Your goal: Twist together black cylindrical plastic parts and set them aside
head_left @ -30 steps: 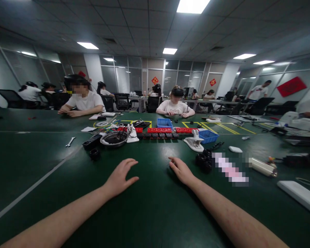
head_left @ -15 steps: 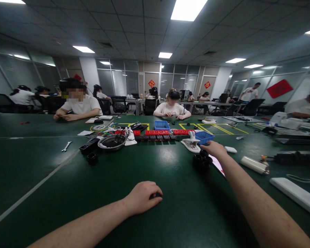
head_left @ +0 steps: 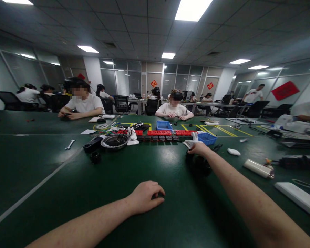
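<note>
The right hand (head_left: pixel 199 148) is stretched out across the green tabletop (head_left: pixel 67 179) and rests on top of a cluster of black parts (head_left: pixel 200 164), just in front of a white clamp (head_left: pixel 192 142) and a blue bin (head_left: pixel 208 138). Its fingers curl down over the cluster; whether they grip a part or only touch it I cannot tell, since the hand hides the contact. The left hand (head_left: pixel 146 197) lies near the body, fingers loosely curled on the tabletop over something small and dark that barely shows under the fingertips; I cannot tell if it is held.

Judging from this, the work looks to be at its start: a part is being fetched from the cluster, and nothing assembled or sorted lies in front of the person. The rest of the cluster sits untouched.

Farther off are a row of red blocks (head_left: pixel 158 132), a metal bowl (head_left: pixel 115 141), a wrench (head_left: pixel 70 144) and a white tube (head_left: pixel 258 168). Other people sit across the tabletop at their own work
</note>
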Demonstrator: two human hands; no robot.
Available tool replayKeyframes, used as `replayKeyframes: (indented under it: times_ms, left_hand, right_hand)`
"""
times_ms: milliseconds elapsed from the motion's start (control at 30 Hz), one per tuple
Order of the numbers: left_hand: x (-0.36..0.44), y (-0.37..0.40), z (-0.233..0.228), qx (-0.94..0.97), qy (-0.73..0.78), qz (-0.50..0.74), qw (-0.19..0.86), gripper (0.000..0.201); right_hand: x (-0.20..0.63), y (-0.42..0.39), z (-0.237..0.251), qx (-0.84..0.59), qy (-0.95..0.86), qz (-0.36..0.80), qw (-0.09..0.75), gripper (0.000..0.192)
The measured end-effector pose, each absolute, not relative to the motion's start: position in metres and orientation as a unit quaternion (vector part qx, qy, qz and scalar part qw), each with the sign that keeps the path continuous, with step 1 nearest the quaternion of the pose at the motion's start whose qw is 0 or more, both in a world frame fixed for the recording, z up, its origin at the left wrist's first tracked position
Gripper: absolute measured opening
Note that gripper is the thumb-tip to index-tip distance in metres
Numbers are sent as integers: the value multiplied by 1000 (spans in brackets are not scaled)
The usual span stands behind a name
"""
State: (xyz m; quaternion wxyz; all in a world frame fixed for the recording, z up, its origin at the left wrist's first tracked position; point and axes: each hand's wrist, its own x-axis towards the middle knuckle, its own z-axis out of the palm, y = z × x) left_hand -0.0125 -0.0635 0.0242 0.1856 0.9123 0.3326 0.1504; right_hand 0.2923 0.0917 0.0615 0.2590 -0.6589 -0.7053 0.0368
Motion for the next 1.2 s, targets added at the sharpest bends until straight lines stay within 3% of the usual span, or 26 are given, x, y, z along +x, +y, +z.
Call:
replayKeyframes:
  times_ms: [133, 333, 467, 567, 800, 1033, 1200]
  left_hand:
    - [-18, -59, 22, 862, 396, 233, 214, 30]
    - [-34, -41, 9, 764, 502, 340, 222, 64]
    - [-34, -39, 4, 782, 478, 322, 237, 71]
    - [-29, -41, 4, 789, 470, 325, 226, 69]
    - [-24, -31, 11, 785, 461, 341, 233, 59]
    - [-20, -25, 23, 810, 404, 320, 280, 39]
    - [-17, -21, 21, 799, 421, 303, 305, 40]
  right_hand:
    - [229, 88, 63, -628, -756, 93, 159, 16]
    - [162, 30, 62, -454, -866, 184, 103, 36]
    - [173, 2, 56, -387, -866, 278, 150, 62]
    - [189, -2, 44, -406, -827, 355, 160, 71]
    - [179, -3, 23, -372, -834, 375, 162, 62]
    - [172, 4, 20, -339, -849, 372, 161, 35]
    - [174, 6, 18, -341, -864, 332, 163, 27]
